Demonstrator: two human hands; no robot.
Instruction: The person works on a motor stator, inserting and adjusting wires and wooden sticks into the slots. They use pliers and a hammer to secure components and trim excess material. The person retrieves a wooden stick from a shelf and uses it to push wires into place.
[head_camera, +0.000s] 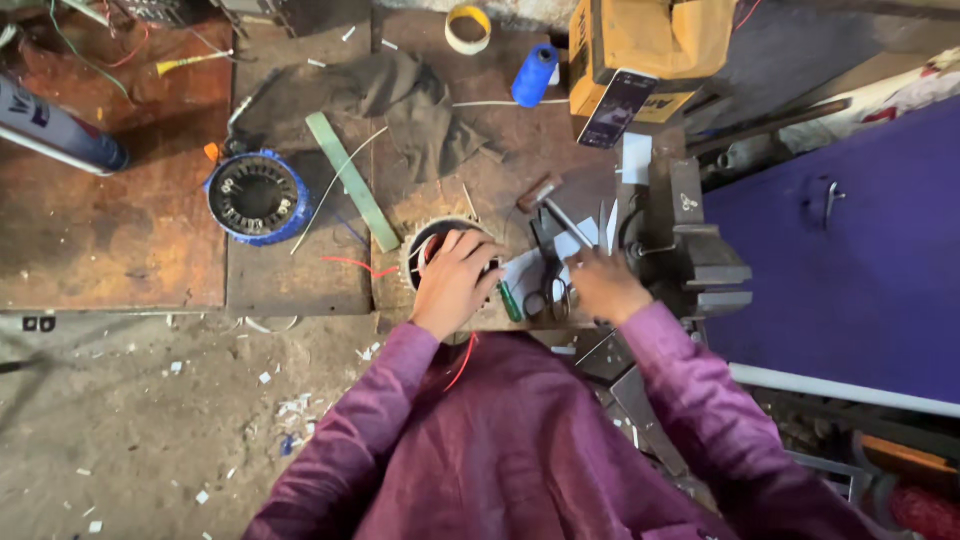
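Clamped on the stator (440, 240), left hand (455, 280) steadies it; right hand (603, 285) rests loose on white paper strips (575, 240) beside it.

A stator ring (440, 250) sits mid-frame on the workbench (120, 240); another stator (257, 197) lies left (scissors (553, 297) right), a vise (690, 245) farther right.

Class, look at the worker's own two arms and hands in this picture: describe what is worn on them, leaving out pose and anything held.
Both arms are covered by long, loose purple-maroon sleeves of one plain garment, reaching to the wrists. The left hand and right hand are bare: no gloves. No ring, watch or bracelet can be made out at this size. The cloth looks creased and carries no visible pattern or markings.
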